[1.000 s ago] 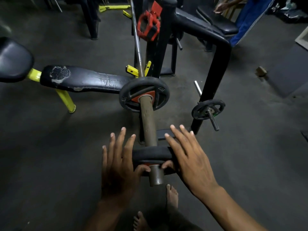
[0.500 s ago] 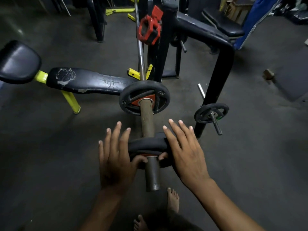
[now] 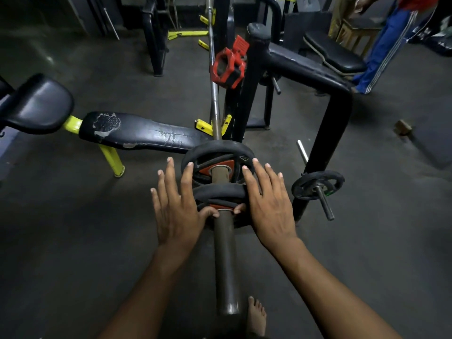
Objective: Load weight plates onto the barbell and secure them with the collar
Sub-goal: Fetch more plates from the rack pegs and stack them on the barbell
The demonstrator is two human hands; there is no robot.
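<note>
A black weight plate (image 3: 219, 195) sits on the barbell sleeve (image 3: 226, 260), which points toward me. My left hand (image 3: 175, 206) presses flat on the plate's left side and my right hand (image 3: 267, 204) on its right side, thumbs at the hub, fingers spread. Just beyond it, a larger black plate with a red centre (image 3: 217, 155) is on the same sleeve; a narrow gap separates the two. A red collar (image 3: 228, 68) hangs on the black rack upright, away from both hands. The thin bar shaft (image 3: 213, 77) runs back through the yellow hooks.
A worn black bench (image 3: 144, 133) with yellow legs lies left. A black rack frame (image 3: 327, 133) stands right, with a small plate on its peg (image 3: 318, 185). A person in blue trousers (image 3: 389, 42) stands far right. My bare foot (image 3: 256, 316) is under the sleeve end.
Both hands have slid the plate along the sleeve away from me, from near its end to close behind the larger plate. More bare sleeve now shows in front.
</note>
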